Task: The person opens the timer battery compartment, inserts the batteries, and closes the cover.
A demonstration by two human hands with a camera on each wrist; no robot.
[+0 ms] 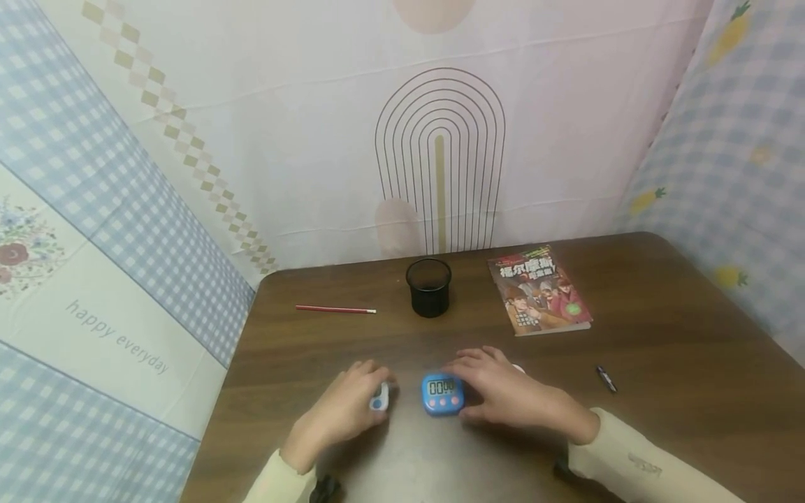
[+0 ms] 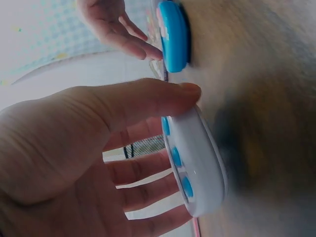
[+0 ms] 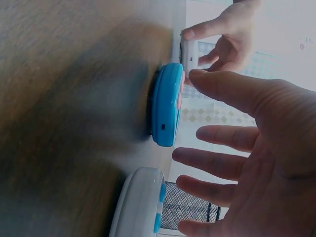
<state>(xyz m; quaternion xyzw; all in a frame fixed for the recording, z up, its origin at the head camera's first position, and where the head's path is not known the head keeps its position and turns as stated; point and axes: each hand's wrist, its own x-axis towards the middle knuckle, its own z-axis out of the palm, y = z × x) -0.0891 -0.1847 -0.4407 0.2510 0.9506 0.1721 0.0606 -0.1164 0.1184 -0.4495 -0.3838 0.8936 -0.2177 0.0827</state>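
My left hand (image 1: 349, 399) grips a white digital timer with blue buttons (image 2: 200, 168), its thumb on one edge and its fingers along the other side. In the left wrist view the timer is tilted close over the table. A blue digital timer with pink buttons (image 1: 443, 411) lies on the table between my hands, its display reading zeros. Beside it is my right hand (image 1: 503, 391), fingers spread and loosely bent, holding nothing; the thumb tip is near the blue timer. A second white timer with blue buttons (image 3: 139, 205) lies below the right hand, mostly hidden in the head view.
Behind the hands stands a black mesh pen cup (image 1: 430, 300). A red pencil (image 1: 333, 309) lies to its left and a comic-style book (image 1: 539, 293) to its right. A short dark pen-like object (image 1: 606, 378) lies right of my right hand on the brown table (image 1: 685, 335).
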